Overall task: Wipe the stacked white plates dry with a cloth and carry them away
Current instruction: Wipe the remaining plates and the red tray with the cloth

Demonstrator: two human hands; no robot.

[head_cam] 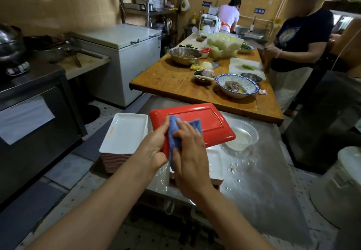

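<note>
Step in hand: I am wiping the red underside of a plate (203, 124) that I am holding turned over above the steel table (259, 183).
Left hand: my left hand (154, 148) is gripping the plate's near edge, thumb on top and fingers curled under, and keeping it tilted toward me.
Right hand: my right hand (190, 152) is pressing the blue cloth (175, 138) flat onto the plate, fingers spread over the cloth rather than bunching it.
Where the plates are: the wiped stack (122, 142) is sitting at the table's left edge, white faces up; the wet stack (213, 163) is lying just under my right wrist.
Doing it well: I am judging that long strokes from the near edge outward, with the left grip kept firm, will be clearing the recessed panel and its raised border; the rim under my left thumb will be needing a shifted hold afterwards.
Risk: water drops are lying on the steel beside the wet stack, so a dried plate should be going to the left pile only.
Hard to make out: the plate's white face is turned away from me; my left fingertips are hidden beneath it; the wet stack's height is mostly covered by my arm; the clear bowl (244, 138) behind is partly blocked.
</note>
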